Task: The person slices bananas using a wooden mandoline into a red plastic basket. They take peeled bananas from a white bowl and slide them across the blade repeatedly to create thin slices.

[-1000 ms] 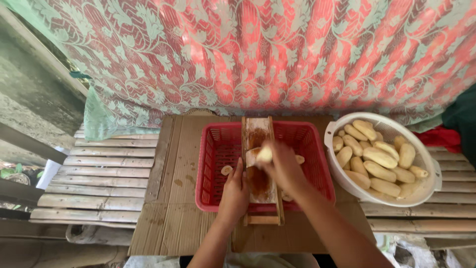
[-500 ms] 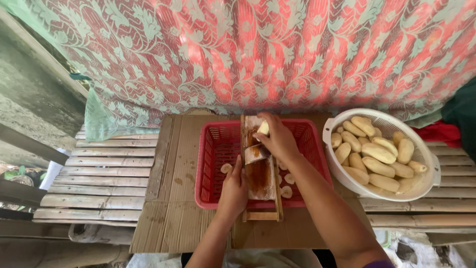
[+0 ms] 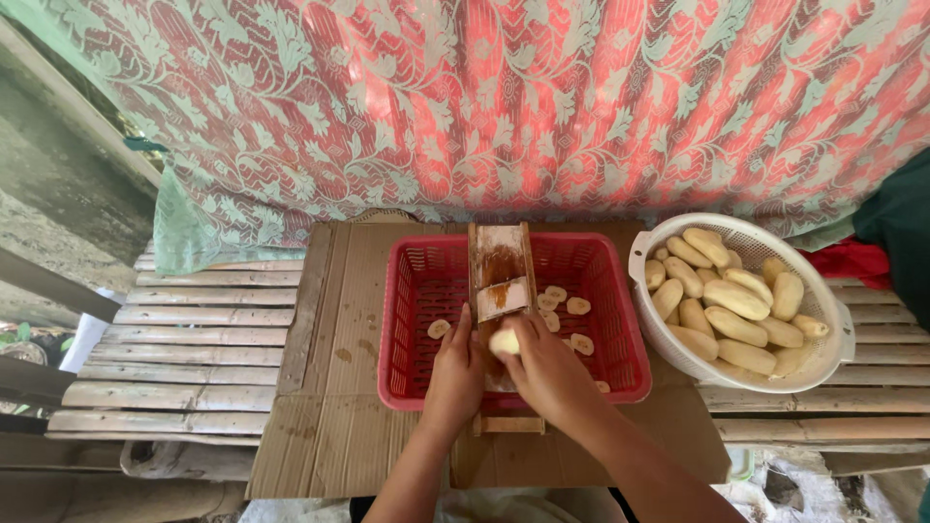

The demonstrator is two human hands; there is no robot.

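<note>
Wooden slicer [image 3: 501, 291] spans our red basket [image 3: 417, 291] at frame centre; our right hand [image 3: 547, 373] has drawn the pinched peeled banana [image 3: 504, 341] back down, left hand [image 3: 453, 373] gripping the board's edge. More slices [image 3: 567, 310] have dropped.

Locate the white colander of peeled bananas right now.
In the head view, the white colander sits at right on the slatted bench, just right of the red basket, away from both hands.
</note>
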